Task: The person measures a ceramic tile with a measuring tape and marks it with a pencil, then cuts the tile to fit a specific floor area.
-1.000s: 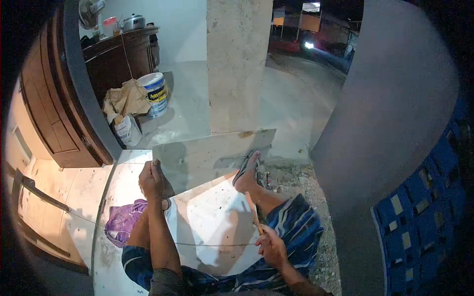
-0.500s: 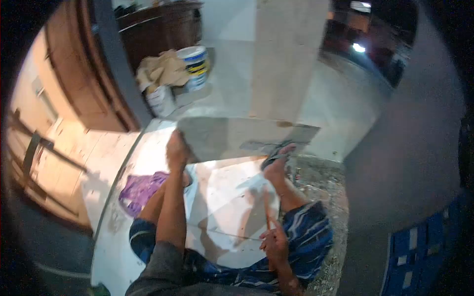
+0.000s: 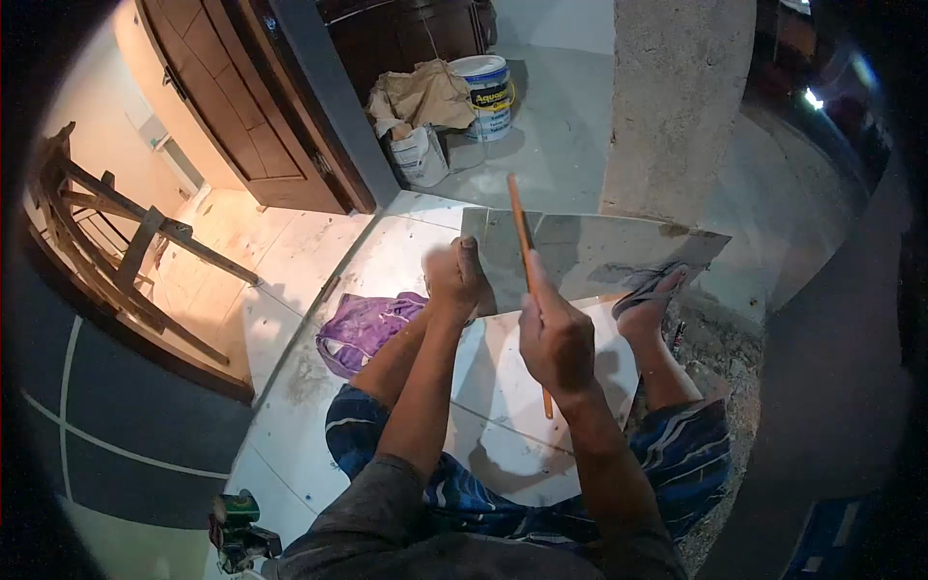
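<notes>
Pencil (image 3: 528, 253) upright in right hand (image 3: 554, 340)'s closed grip; left hand (image 3: 457, 277) clasps tile (image 3: 590, 249) edge.

Tiled floor (image 3: 290, 319) carries a purple cloth (image 3: 365, 324) left, white tile (image 3: 512, 387) centre, bucket (image 3: 488, 82) far.

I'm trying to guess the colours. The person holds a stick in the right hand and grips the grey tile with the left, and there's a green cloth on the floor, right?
Not quite: the cloth is purple, as the head view shows. The right hand holds the stick; the left hand grips the grey tile.
</notes>
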Demonstrator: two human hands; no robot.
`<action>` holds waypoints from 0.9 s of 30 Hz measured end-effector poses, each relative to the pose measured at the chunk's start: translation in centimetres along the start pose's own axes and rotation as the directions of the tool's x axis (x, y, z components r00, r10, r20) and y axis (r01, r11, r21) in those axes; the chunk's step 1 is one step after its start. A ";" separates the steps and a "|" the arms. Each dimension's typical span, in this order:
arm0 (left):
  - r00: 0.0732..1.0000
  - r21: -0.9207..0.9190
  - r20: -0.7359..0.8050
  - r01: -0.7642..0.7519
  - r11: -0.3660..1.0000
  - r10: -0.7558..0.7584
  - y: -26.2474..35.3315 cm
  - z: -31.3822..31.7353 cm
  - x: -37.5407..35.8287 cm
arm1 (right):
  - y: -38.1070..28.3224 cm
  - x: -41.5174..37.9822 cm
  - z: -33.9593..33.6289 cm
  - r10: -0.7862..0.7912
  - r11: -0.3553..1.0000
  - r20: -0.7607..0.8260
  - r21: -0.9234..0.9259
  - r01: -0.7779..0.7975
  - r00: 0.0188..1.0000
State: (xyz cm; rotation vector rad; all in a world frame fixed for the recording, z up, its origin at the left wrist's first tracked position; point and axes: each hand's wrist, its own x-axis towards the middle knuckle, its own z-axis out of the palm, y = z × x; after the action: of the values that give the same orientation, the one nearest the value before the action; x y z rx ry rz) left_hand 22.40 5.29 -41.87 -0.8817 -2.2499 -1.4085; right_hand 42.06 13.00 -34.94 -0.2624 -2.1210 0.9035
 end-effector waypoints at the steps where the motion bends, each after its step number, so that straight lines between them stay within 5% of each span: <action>1: 1.000 0.003 0.003 -0.001 1.000 0.001 0.0 0.1 -0.2 | -0.2 0.6 0.4 -0.050 0.998 -0.009 -0.035 0.050 0.999; 4: 0.998 0.009 -0.049 -0.036 0.999 0.036 0.0 0.3 -0.7 | -0.5 1.3 1.1 -0.123 0.991 -0.005 -0.060 0.122 0.992; 6: 0.999 -0.024 -0.038 -0.035 0.999 0.034 -0.3 0.3 -1.0 | -1.3 1.2 0.8 0.030 0.984 0.178 -0.178 0.002 0.984; 10: 0.985 -0.102 -0.154 -0.100 0.990 0.084 0.1 0.9 -1.3 | -2.2 1.0 0.4 0.106 0.961 0.229 -0.273 -0.041 0.968; 12: 0.974 -0.372 -0.223 -0.045 0.927 -0.042 -0.1 1.0 -1.7 | -2.3 0.7 0.4 0.036 0.957 0.177 -0.290 0.018 0.984; 15: 0.959 -0.503 -0.268 -0.062 0.862 -0.088 0.1 1.2 -1.9 | -2.5 1.3 0.3 0.036 0.927 0.223 -0.370 0.051 0.974; 19: 0.955 -0.477 -0.280 -0.052 0.877 -0.095 0.4 1.1 -2.2 | -2.6 3.1 1.2 0.017 0.933 0.206 -0.356 0.059 0.978; 25: 0.957 -0.502 -0.211 0.067 0.862 -0.197 0.8 1.0 -2.8 | -1.6 2.1 2.1 0.205 0.927 0.243 -0.359 -0.108 0.948; 27: 0.969 -0.479 -0.235 -0.042 0.877 -0.081 1.2 0.9 -3.3 | -2.0 1.7 1.4 0.247 0.917 0.267 -0.376 -0.135 0.932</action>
State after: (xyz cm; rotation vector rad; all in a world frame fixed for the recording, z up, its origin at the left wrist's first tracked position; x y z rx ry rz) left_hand 25.64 5.41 -43.37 -0.7649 -1.7506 -2.0147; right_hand 40.13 11.65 -33.17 -0.5544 -2.5863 0.7015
